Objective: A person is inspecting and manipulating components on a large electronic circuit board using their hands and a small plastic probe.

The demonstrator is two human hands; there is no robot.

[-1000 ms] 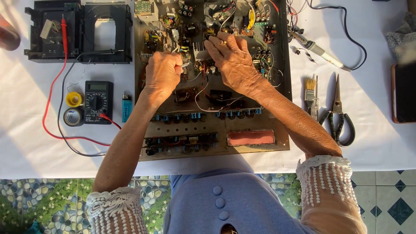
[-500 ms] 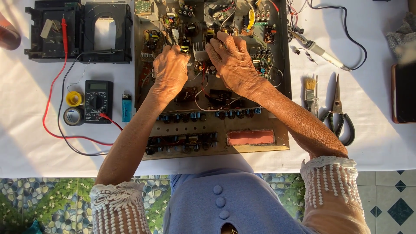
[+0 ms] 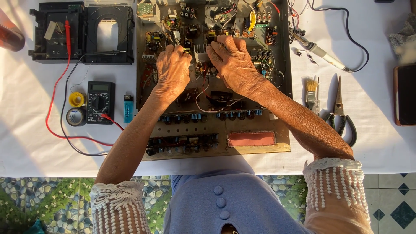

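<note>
Brown circuit board (image 3: pixel 260 149), left hand (image 3: pixel 173 69) and right hand (image 3: pixel 232 65) grip pinched shut on small components (image 3: pixel 200 52)

A white cloth (image 3: pixel 34 151) is spread over the table. A black meter (image 3: pixel 100 102) is seen at the left, with red and black wires (image 3: pixel 65 134) and a small blue lighter (image 3: pixel 128 107) beside it. A yellow tape roll (image 3: pixel 76 99) is laid next to a grey one (image 3: pixel 76 116). A pink strip (image 3: pixel 251 138) is set on the brown board (image 3: pixel 216 149). Black handles are shown on the scissors (image 3: pixel 340 117). White lace sleeves (image 3: pixel 336 182) are worn.
</note>
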